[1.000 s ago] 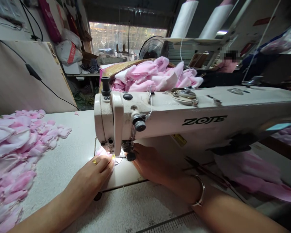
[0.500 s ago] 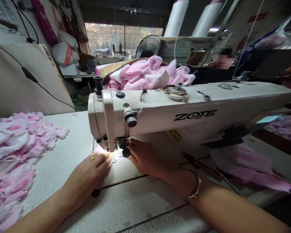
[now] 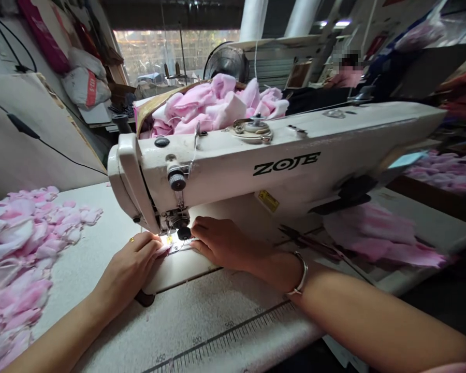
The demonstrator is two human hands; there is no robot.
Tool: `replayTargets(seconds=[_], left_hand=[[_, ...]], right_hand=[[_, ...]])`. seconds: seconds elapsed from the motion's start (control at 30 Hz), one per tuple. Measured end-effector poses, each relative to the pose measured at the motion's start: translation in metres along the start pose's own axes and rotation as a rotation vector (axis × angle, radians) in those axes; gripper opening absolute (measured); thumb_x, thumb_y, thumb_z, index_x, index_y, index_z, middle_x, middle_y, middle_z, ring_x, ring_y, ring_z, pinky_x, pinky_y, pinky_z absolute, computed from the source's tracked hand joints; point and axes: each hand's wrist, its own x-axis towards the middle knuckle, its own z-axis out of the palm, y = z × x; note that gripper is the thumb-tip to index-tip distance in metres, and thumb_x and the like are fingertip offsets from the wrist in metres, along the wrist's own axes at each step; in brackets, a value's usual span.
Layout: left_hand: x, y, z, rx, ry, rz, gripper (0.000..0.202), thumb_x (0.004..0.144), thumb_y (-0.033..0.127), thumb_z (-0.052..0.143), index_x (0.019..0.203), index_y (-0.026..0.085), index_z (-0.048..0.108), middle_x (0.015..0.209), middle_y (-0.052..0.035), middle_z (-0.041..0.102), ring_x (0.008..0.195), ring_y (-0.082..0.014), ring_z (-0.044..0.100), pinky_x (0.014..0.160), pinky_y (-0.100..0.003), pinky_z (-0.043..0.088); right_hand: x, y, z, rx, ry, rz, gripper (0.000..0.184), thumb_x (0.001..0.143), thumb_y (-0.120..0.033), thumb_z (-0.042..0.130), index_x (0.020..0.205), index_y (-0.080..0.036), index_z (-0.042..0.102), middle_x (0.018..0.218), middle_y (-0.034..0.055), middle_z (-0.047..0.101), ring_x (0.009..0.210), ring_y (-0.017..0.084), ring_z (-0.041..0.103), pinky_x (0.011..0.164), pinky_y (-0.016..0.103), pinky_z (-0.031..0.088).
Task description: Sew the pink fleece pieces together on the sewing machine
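A white sewing machine [image 3: 217, 168] stands on the table with its needle area lit. To the left of the presser foot [image 3: 170, 239], my left hand [image 3: 126, 264] is closed, its fingertips pinching the edge of a small pink fabric piece [image 3: 163, 250]. My right hand [image 3: 227, 242] is just right of the needle, beside the black knob [image 3: 184, 233], with fingers curled in. Whatever those fingers may hold is hidden. A ring is on my left hand and a bangle [image 3: 301, 274] circles my right wrist.
Pink fabric pieces [image 3: 19, 243] are heaped at left, with another pile [image 3: 217, 103] behind the machine. Scissors [image 3: 306, 239] and pink cloth [image 3: 384, 235] lie at right. A ruler scale [image 3: 225, 336] runs along the front. Another person [image 3: 345, 75] is in the background.
The camera view has shifted and turned, so the machine sits farther left and tilted. Both hands stay beside the needle; the left fingers are slightly farther from the presser foot.
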Motion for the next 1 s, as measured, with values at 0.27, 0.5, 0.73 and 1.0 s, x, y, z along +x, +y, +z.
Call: replayTargets(seconds=[0.27,0.5,0.73,1.0], left_hand=[[0.0,0.004,-0.006,0.136,0.006,0.143,0.023,0.099,0.023,0.035,0.103,0.019,0.057,0.103,-0.0032,0.06,0.093,-0.0168,0.055,0.079,-0.031,0.047],[-0.003,0.007,-0.002,0.315,-0.091,0.236,0.026,0.096,0.016,0.036,0.114,0.014,0.055,0.11,-0.0083,0.058,0.099,-0.0235,0.052,0.084,-0.041,0.049],[-0.003,0.014,-0.004,0.327,-0.109,0.23,0.026,0.092,0.012,0.041,0.113,0.009,0.056,0.108,-0.0111,0.059,0.101,-0.0252,0.052,0.087,-0.044,0.051],[-0.006,0.023,-0.008,0.15,-0.172,0.071,0.03,0.093,0.012,0.038,0.119,0.016,0.053,0.119,-0.0093,0.057,0.108,-0.0225,0.052,0.095,-0.042,0.049]], right_hand=[[0.005,-0.004,0.005,-0.088,0.003,-0.051,0.017,0.096,-0.027,0.044,0.092,-0.018,0.057,0.098,0.0045,0.061,0.083,0.017,0.056,0.055,0.03,0.034],[0.002,-0.002,-0.001,0.063,0.011,0.052,0.013,0.094,-0.028,0.049,0.091,-0.019,0.058,0.095,0.0005,0.061,0.077,0.014,0.056,0.058,0.029,0.033],[0.006,-0.006,0.006,-0.002,0.053,0.103,0.009,0.091,-0.024,0.051,0.087,-0.019,0.057,0.09,0.0014,0.061,0.074,0.016,0.057,0.053,0.031,0.028],[0.009,-0.012,0.005,-0.071,-0.04,0.117,0.012,0.093,-0.018,0.046,0.092,-0.018,0.058,0.095,0.0029,0.062,0.079,0.017,0.058,0.052,0.031,0.03]])
